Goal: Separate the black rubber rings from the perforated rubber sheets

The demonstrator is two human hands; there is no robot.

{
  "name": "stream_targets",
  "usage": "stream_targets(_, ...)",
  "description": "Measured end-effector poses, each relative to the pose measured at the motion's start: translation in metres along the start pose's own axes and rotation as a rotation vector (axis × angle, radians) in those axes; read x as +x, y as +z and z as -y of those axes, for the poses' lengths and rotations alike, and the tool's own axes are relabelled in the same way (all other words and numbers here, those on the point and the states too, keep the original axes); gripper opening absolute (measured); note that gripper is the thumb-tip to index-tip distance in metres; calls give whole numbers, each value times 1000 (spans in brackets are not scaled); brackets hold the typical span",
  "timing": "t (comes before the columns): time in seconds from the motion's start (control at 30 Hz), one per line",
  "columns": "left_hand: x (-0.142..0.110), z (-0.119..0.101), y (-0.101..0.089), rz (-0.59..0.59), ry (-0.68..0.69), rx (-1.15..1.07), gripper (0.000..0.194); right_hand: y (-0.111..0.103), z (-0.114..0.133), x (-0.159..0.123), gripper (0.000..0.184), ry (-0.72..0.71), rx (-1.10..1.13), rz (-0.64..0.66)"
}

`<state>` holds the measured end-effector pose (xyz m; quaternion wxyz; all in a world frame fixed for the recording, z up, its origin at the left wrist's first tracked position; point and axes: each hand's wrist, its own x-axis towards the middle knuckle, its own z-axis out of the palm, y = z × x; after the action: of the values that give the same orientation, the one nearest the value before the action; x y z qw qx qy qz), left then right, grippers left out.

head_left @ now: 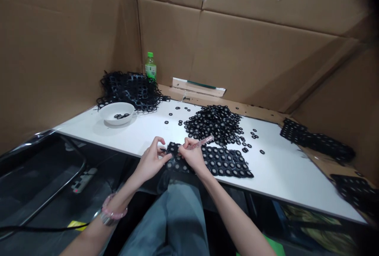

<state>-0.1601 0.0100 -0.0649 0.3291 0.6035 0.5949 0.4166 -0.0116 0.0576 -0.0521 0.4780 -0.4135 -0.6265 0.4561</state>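
A black moulded sheet (pixel 227 161) with rows of round, pale-centred pieces lies along the table's front edge, its left end reaching under my hands. My left hand (pixel 151 159) grips that left end, thumb on top and index finger curled above it. My right hand (pixel 192 154) is closed around a clear, pen-like tool (pixel 204 141) with pinkish markings, which slants up to the right. The tool's lower tip is hidden by my fingers at the sheet. Just behind the sheet is a heap of small black rings (pixel 214 124).
A white bowl (pixel 114 108) holds a few black pieces. Behind it sit a tangled pile of black mesh strips (pixel 130 90) and a green-capped bottle (pixel 151 68). More black sheets (pixel 316 139) lie at the right. Cardboard walls (pixel 251 43) enclose the white table (pixel 284 169).
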Motion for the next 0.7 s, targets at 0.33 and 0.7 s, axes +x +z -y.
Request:
stream_targets(0.33,3,4,7,-22,17,-211,34,7,3,-3,22,-87,-137,26)
stream_targets(0.7,-7,-11,-9,219,33,-55,27,1,0,0,21,-29,-42,-17)
